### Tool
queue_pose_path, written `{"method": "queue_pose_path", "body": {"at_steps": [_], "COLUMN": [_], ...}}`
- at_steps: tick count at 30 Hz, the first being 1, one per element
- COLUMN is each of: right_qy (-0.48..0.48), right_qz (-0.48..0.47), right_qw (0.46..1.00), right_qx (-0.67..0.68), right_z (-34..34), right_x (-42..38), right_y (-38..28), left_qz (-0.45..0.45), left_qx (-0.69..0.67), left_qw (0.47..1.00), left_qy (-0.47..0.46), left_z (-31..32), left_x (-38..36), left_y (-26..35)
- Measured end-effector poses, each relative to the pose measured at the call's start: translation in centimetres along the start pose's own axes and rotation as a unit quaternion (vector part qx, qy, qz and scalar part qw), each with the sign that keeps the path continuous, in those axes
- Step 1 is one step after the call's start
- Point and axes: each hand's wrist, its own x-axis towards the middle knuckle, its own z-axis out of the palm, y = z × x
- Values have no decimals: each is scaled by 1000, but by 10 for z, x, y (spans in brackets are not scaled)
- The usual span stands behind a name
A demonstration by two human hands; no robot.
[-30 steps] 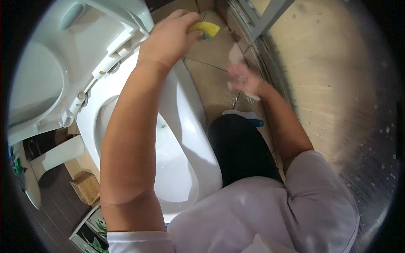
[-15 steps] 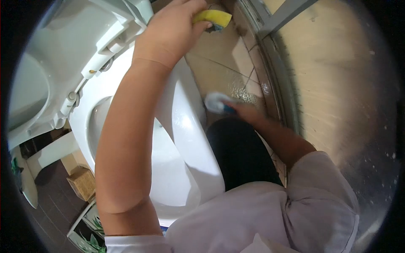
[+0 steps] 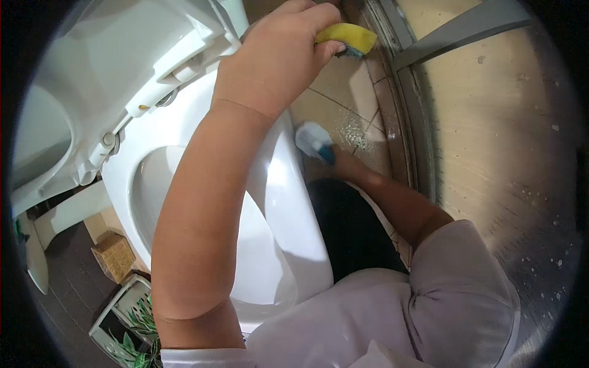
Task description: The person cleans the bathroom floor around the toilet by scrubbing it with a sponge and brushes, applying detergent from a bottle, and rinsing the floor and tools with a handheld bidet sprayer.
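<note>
The left hand (image 3: 288, 52) pinched a sponge (image 3: 353, 38) past the toilet's edge (image 3: 304, 224); the right hand (image 3: 345, 164), fingers blurred, gripped a white-and-blue item (image 3: 313, 137).

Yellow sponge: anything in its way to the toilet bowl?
The toilet's rim lies between the yellow sponge, held in the left hand, and the bowl; the left forearm also crosses over the bowl in view.

Fisheye distortion, black corners, glare on toilet (image 3: 285, 199)

Single head-worn view, facing forward and down, close over forearms (image 3: 199, 202) and toilet (image 3: 300, 224)
</note>
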Motion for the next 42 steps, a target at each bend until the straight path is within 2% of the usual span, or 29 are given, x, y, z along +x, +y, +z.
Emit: {"method": "queue_pose_path", "body": {"at_steps": [2, 3, 4, 5, 6, 7, 9, 10, 11, 13, 14, 16, 18, 20, 21, 23, 25, 26, 27, 29, 30, 31, 32, 34, 35, 37, 39, 41, 42], "right_qy": [32, 63, 70, 65, 61, 61, 72, 38, -50, 39, 40, 1, 90, 16, 18, 49, 186, 162, 140, 223, 171, 193, 136, 233, 231, 165, 150, 219, 215], "right_qz": [63, 9, 57, 59, 57, -1, -130, -14, 17, -64, -62, 49, -99, -47, -45, 21, -119, -68, -13, 20, 63, 66, 118, -14, -11, 125, 117, 51, 50], "right_qw": [997, 998, 996, 996, 996, 998, 989, 997, 997, 996, 996, 992, 981, 964, 963, 987, 939, 950, 957, 957, 973, 951, 972, 938, 939, 961, 973, 964, 965], "right_qx": [-43, -11, 7, -32, -32, -15, 3, 73, 60, -45, -46, -114, -142, -259, -264, -149, -263, -258, -252, -187, -140, -233, -150, -256, -253, -185, -131, -141, -139], "right_z": [-5, -9, -8, 18, 14, 10, -22, 0, -43, -17, -16, -21, -31, -30, -34, -40, -45, -70, -98, -119, -118, -99, -88, -49, -53, -88, -123, -139, -134], "right_x": [-1, 29, 73, 151, 136, 111, 55, 55, -27, -57, -47, -15, 14, 38, 49, 72, 108, 115, 110, 31, -1, -29, -69, -95, -87, -42, 5, 49, 44], "right_y": [-21, -42, -59, -32, -46, -54, -83, -28, -90, -40, -32, -24, -55, -89, -90, -89, -38, -23, -8, -14, -3, 21, 7, 73, 67, 28, -21, -32, -30], "left_qz": [-7, -17, -21, -16, -10, -11, 60, 65, 55, 46, 55, 67, 52, 56, 64, 64, 57, 59, 64, 41, 16, 19, 21, 17, 1, -11, -12, -9, -1], "left_qx": [-3, -1, 0, 10, 20, 18, 52, 50, 38, 25, 34, 38, 28, 36, 44, 42, 44, 43, 38, 14, -3, -5, -13, -19, -16, -12, -16, -1, 10], "left_qw": [1000, 1000, 1000, 1000, 999, 999, 997, 996, 997, 998, 997, 996, 997, 997, 996, 996, 997, 997, 996, 997, 998, 998, 998, 998, 999, 1000, 999, 999, 999], "left_qy": [-11, -20, -20, -21, -22, -27, 23, 32, 39, 43, 51, 54, 51, 41, 34, 35, 31, 41, 50, 56, 55, 58, 59, 62, 40, 19, 38, 47, 51], "left_z": [1, 2, 3, 3, 3, 7, 13, 14, 14, 14, 14, 18, 15, 15, 15, 15, 13, 14, 14, 19, 22, 23, 24, 21, 19, 18, 20, 22, 22], "left_x": [2, 2, 0, 0, 0, -2, 1, 3, 3, 4, 4, 4, 3, 2, 5, 6, 2, 1, 2, 1, 0, 1, 0, -1, -1, 2, 1, 0, -1], "left_y": [0, -1, -2, -4, -6, -9, -19, -19, -18, -19, -20, -17, -14, -17, -18, -16, -18, -17, -16, -21, -24, -25, -25, -25, -22, -20, -21, -23, -23]}}
